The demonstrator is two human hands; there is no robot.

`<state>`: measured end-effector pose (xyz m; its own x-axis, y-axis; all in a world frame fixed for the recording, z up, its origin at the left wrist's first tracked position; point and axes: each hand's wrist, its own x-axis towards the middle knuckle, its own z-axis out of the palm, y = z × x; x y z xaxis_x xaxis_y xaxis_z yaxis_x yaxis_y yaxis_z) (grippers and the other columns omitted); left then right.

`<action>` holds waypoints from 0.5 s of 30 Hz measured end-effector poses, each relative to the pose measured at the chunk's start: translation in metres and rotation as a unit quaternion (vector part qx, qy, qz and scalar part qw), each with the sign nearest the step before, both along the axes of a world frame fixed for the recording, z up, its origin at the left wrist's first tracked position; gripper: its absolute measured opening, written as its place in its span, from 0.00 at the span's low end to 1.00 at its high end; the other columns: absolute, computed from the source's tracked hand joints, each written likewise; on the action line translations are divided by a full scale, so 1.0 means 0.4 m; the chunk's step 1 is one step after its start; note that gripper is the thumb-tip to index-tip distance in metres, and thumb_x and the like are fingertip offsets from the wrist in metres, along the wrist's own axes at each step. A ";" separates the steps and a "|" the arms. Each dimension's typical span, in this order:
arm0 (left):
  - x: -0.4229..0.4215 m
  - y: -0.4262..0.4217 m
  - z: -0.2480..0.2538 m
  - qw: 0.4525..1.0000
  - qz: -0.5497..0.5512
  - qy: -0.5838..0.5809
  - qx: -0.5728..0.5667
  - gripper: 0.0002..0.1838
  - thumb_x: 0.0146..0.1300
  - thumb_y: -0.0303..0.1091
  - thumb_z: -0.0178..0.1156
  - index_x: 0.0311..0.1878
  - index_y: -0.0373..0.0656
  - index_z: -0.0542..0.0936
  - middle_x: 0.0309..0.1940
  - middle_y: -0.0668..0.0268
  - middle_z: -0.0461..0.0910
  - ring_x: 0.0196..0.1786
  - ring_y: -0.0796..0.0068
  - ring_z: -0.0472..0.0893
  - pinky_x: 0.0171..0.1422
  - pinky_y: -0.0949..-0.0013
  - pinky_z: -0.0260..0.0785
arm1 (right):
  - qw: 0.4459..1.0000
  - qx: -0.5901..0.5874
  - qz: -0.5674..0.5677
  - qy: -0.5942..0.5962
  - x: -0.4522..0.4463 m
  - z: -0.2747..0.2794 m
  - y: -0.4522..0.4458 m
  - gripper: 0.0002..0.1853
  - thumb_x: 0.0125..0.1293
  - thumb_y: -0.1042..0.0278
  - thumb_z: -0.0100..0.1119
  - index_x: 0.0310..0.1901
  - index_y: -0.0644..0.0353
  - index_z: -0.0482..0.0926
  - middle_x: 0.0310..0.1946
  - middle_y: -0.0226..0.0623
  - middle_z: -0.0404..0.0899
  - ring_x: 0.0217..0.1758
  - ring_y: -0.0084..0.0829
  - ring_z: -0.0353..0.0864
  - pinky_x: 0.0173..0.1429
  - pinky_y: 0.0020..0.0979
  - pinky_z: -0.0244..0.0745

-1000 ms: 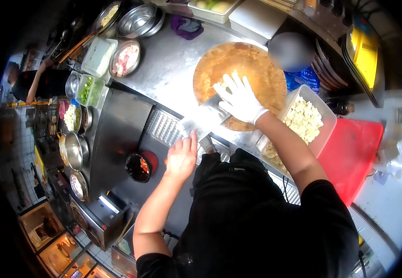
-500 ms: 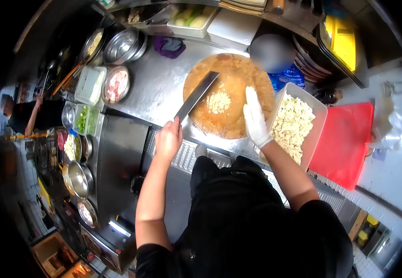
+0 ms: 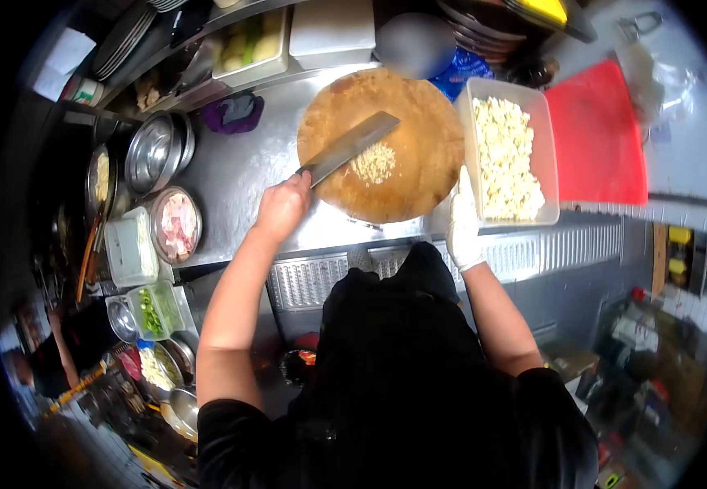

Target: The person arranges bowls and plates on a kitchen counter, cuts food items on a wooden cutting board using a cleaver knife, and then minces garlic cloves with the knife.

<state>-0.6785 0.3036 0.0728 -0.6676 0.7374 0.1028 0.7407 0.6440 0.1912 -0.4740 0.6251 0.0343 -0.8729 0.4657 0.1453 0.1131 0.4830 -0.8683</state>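
My left hand [image 3: 283, 207] is bare and wrapped around the handle of a cleaver [image 3: 352, 147]. The blade lies across a round wooden chopping board [image 3: 427, 106], just above a small pile of chopped pale pieces, apparently garlic [image 3: 375, 164]. On my right hand [image 3: 465, 224] is a white glove. Its fingers stretch out together, holding nothing I can see, between the board's right edge and a clear plastic bin [image 3: 552, 163]. The bin holds many pale chopped chunks [image 3: 503, 159]; whether the glove touches its wall I cannot tell.
A red cutting board [image 3: 600, 134] lies right of the bin. On the left stand metal bowls [image 3: 154, 152], a bowl of raw meat [image 3: 178, 225] and a tub of chopped greens [image 3: 151, 312]. A purple cloth [image 3: 231, 113] lies on the steel counter. Another person [image 3: 58, 359] is at far left.
My gloved right hand has moved off the chopping board toward the bin's near-left side. The cleaver has shifted over the board, closer to the chopped pile. The view has turned.
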 end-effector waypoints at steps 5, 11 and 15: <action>0.083 -0.040 0.019 0.995 -0.091 -0.014 -0.037 0.19 0.61 0.24 0.60 0.56 0.33 0.81 0.34 0.56 0.84 0.35 0.58 0.87 0.37 0.57 0.82 | 0.998 0.023 -0.062 -0.020 0.034 -0.012 -0.058 0.31 0.85 0.62 0.39 0.83 0.67 0.53 0.85 0.50 0.53 0.88 0.44 0.50 0.89 0.37 0.44; 0.148 -0.063 0.020 0.994 -0.100 -0.012 -0.051 0.23 0.56 0.23 0.61 0.58 0.28 0.79 0.36 0.58 0.83 0.36 0.60 0.86 0.38 0.61 0.82 | 0.997 -0.018 -0.076 -0.027 -0.044 -0.029 -0.069 0.31 0.85 0.62 0.38 0.83 0.67 0.54 0.84 0.51 0.53 0.88 0.44 0.50 0.89 0.38 0.44; 0.166 -0.077 0.051 0.997 -0.063 -0.030 -0.041 0.22 0.60 0.24 0.63 0.59 0.32 0.80 0.36 0.57 0.82 0.36 0.58 0.86 0.38 0.59 0.81 | 0.998 0.019 -0.036 -0.043 -0.120 -0.041 -0.031 0.30 0.83 0.63 0.43 0.82 0.63 0.58 0.83 0.51 0.57 0.87 0.46 0.53 0.88 0.40 0.46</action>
